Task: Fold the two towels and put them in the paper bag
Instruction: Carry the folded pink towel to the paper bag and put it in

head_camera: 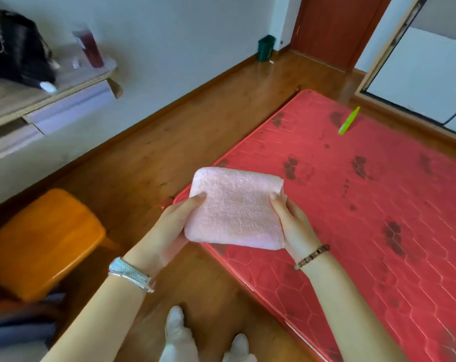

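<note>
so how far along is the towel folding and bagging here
One pink towel already looks folded into a compact square. It is in hand now, held off the red mattress between the left hand and right hand. Still left: bagging it. No paper bag or second towel shows in this view, so their state cannot be told.

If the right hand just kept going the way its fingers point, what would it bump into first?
The right hand points up and away, already gripping the folded pink towel. Beyond that, probably the red mattress below, though depth is hard to judge here.
</note>
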Available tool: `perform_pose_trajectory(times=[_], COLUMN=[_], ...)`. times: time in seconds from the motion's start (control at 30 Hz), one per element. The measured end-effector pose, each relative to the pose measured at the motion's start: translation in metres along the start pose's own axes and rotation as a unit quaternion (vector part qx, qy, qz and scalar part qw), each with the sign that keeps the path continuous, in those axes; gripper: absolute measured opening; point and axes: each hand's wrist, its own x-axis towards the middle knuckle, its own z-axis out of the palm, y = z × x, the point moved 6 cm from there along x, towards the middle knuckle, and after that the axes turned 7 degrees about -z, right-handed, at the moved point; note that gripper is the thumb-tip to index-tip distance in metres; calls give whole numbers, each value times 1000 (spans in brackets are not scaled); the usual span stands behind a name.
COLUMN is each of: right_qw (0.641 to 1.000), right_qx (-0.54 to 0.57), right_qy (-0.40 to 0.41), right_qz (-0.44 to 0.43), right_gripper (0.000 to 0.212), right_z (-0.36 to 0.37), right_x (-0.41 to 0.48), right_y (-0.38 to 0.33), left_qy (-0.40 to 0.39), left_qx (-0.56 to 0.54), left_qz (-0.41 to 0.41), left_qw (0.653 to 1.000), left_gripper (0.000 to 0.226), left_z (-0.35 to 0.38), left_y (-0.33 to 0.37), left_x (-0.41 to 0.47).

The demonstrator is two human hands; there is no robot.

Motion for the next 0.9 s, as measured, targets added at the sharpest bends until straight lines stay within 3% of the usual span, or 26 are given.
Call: perform_pose_trajectory(times=[0.13, 0.27, 0.4, 0.53, 0.63, 0.73, 0.9], right_qw=[999, 998, 998, 998, 998, 997, 995], right_qx=[-9, -8, -2, 17, 33, 59, 78], right_qy=[-33, -57, -55, -50, -40, -50, -60], right_qz=[-3, 0, -10, -21, -20, -8, 14], right_gripper=[58, 49, 70, 62, 74, 57, 70], right_z=[65, 125, 183, 233, 265, 292, 321], right_x=[17, 33, 47, 62, 73, 82, 103], right_y=[-8, -13, -21, -29, -30, -30, -22], left_qy=[58, 113, 136, 128, 97, 73, 70], left_qx=[-21, -33, -35, -35, -26, -18, -75], left_qz=[4, 1, 7, 17, 28, 33, 14], left_qw=[998, 993, 990, 991, 995, 997, 995], left_gripper=[26, 23, 26, 36, 40, 44, 43], left_z=[-59, -115, -167, -212, -243, -263, -286], left_y=[11, 27, 50, 74, 92, 109, 120], left_x=[-9, -14, -16, -19, -17, -15, -3])
